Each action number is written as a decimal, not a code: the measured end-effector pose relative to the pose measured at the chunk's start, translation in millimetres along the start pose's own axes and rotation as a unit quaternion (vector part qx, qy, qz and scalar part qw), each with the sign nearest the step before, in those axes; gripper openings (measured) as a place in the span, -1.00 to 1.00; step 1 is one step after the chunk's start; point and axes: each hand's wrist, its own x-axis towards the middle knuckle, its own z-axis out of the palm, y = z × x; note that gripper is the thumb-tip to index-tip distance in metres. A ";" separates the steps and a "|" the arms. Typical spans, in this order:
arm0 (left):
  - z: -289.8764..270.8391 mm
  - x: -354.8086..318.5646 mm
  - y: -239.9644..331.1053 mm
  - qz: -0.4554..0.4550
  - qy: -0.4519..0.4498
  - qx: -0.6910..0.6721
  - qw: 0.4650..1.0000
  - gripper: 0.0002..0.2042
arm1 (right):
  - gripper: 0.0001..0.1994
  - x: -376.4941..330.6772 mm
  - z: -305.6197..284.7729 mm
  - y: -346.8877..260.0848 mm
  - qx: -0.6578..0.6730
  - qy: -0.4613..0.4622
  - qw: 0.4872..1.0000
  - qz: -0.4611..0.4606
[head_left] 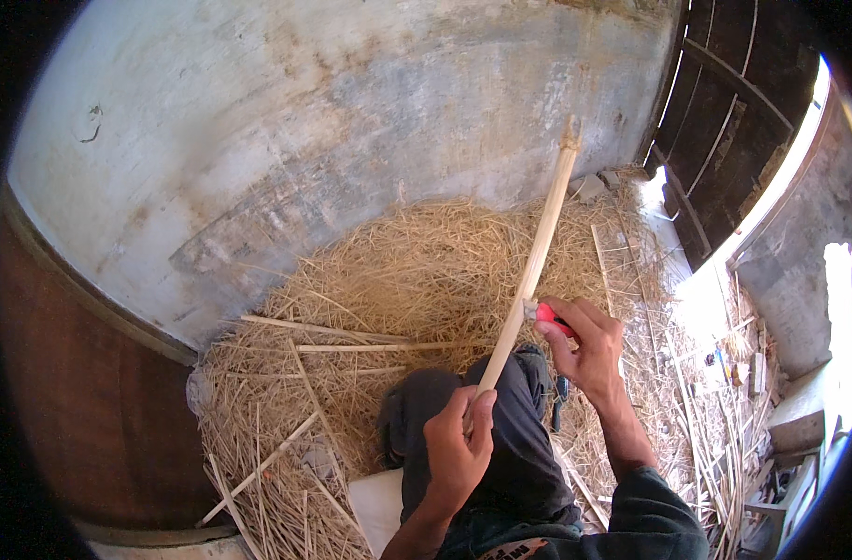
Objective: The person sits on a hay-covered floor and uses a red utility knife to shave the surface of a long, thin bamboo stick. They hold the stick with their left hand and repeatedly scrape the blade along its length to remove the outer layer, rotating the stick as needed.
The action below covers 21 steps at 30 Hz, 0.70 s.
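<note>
A long pale bamboo strip (pixel 541 245) slants up and away from my lap, its far end darker at a node. My left hand (pixel 459 437) grips the near end above my thigh, fingers wrapped round it. In my right hand (pixel 583 343) is a red and black utility knife (pixel 551 318), closed in the fist. Its blade touches the right side of the strip, a little above my knee. The strip's lowest end is partly hidden by my left fingers.
Shavings (pixel 407 252) heap on the floor before me. Loose bamboo sticks (pixel 351 348) lie to the left, more along the right. A stained wall (pixel 351 121) rises ahead; a dark wooden door (pixel 725 121) stands at far right, a brown panel (pixel 90 401) at left.
</note>
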 end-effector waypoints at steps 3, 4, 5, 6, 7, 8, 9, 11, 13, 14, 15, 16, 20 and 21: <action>-4.1 -2.3 -5.1 0.002 0.002 0.010 1.000 -0.80 | -0.71 2.0 -2.1 -1.0 -0.010 -0.011 1.000 -0.001; -4.2 -2.5 -5.4 0.008 0.004 0.011 1.000 -0.80 | -0.71 2.3 -2.3 0.4 -0.010 -0.014 1.000 -0.005; -4.5 -3.0 -5.9 0.015 0.006 0.013 1.000 -0.80 | -0.70 2.6 -2.3 1.7 -0.009 -0.016 1.000 -0.010; -5.3 -4.1 -7.6 0.013 0.005 0.010 1.000 -0.80 | -0.70 1.8 -0.4 4.1 -0.002 -0.013 1.000 -0.017; -6.9 -5.3 -10.1 0.012 0.002 0.007 1.000 -0.79 | -0.69 -0.4 2.6 7.1 0.004 -0.010 1.000 -0.024; -8.6 -6.5 -11.9 0.010 -0.001 0.003 1.000 -0.79 | -0.69 -1.1 4.5 8.0 0.010 -0.006 0.999 -0.030; -10.6 -7.8 -11.5 0.000 -0.008 0.009 1.000 -0.79 | -0.69 0.1 4.2 7.1 0.011 -0.012 1.000 -0.026; -15.1 -11.3 -9.1 -0.023 -0.020 0.022 0.999 -0.78 | -0.69 4.5 3.3 3.1 0.016 -0.025 0.999 -0.017; -17.1 -13.6 -11.0 -0.034 -0.021 0.016 0.999 -0.77 | -0.71 4.4 5.1 3.4 0.024 -0.032 0.999 -0.017; -17.7 -14.9 -12.1 -0.039 -0.022 0.012 0.999 -0.77 | -0.72 4.2 5.5 3.9 0.026 -0.036 0.999 -0.018; -18.1 -15.8 -13.9 -0.038 -0.027 0.016 0.999 -0.77 | -0.73 3.5 8.2 8.8 0.028 -0.020 0.999 -0.004; -18.2 -16.8 -16.0 -0.037 -0.032 0.021 0.999 -0.77 | -0.75 2.6 12.4 18.4 0.032 -0.005 0.999 0.010; -15.0 -37.9 -29.0 -0.048 -0.049 -0.006 0.998 -0.81 | -0.78 35.2 2.1 53.7 0.050 0.056 0.989 0.124; -14.8 -36.9 -29.3 -0.067 -0.053 -0.026 0.996 -0.81 | -0.77 36.8 3.1 55.1 0.054 0.052 0.991 0.110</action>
